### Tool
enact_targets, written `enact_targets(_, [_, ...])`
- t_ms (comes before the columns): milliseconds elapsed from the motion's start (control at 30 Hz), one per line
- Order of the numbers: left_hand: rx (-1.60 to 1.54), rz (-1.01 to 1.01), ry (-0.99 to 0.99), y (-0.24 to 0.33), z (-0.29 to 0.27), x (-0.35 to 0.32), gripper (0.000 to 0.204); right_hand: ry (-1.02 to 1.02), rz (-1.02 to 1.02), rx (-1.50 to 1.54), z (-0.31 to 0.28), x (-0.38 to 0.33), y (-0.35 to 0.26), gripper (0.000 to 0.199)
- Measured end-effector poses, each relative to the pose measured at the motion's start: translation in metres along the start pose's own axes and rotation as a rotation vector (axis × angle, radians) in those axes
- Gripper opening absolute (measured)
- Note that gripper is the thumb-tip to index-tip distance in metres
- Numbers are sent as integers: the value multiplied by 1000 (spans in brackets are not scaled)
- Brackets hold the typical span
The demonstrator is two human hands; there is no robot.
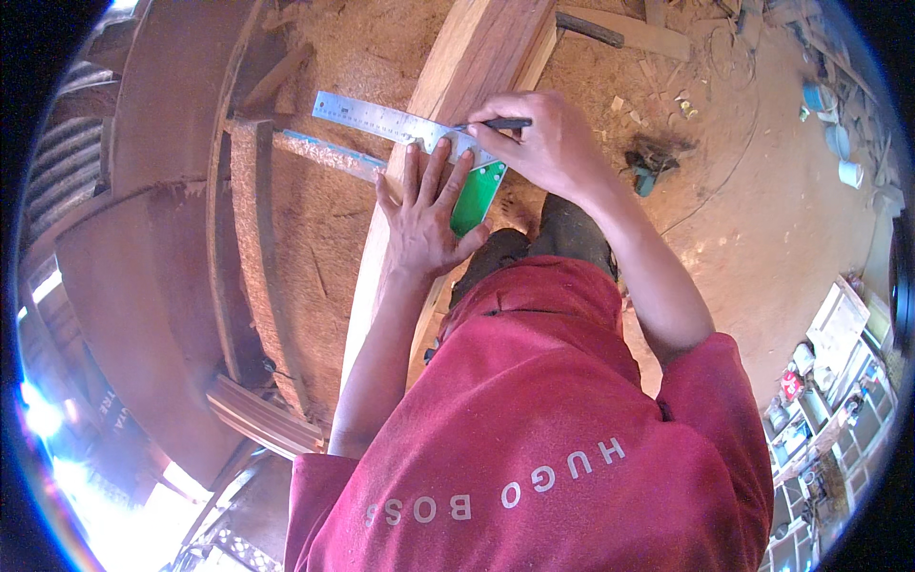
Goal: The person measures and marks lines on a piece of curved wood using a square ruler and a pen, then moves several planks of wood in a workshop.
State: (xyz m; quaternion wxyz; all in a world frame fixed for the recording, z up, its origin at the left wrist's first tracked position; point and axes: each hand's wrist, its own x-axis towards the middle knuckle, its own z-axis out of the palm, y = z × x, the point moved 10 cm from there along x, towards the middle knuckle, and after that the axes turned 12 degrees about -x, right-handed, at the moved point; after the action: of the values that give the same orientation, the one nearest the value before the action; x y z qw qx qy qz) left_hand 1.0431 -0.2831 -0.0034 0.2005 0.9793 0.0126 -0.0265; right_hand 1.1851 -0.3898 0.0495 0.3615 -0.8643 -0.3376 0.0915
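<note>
A long wooden plank (477,57) runs from the top middle down toward me. Across it lies a try square with a steel blade (376,116) and a green handle (477,194). My left hand (424,214) presses flat on the plank and the square, fingers spread. My right hand (543,143) grips a dark pencil (496,124), its tip touching the plank at the blade's edge. I wear a red shirt.
Sawdust and wood scraps cover the floor around the plank. A dark power tool (648,162) lies on the ground to the right. Timber frames and boards (257,419) stand at left. Shelves with small containers (820,410) sit at far right.
</note>
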Motion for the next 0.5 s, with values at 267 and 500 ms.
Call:
enact_targets(267, [-32,-21,-17,-1,2,0,94,-101,39,-172,-25,-1,-11,25])
enact_targets(500, [-17,-19,-15,-4,4,-2,94,-35,-59,-120,4,18,-16,25])
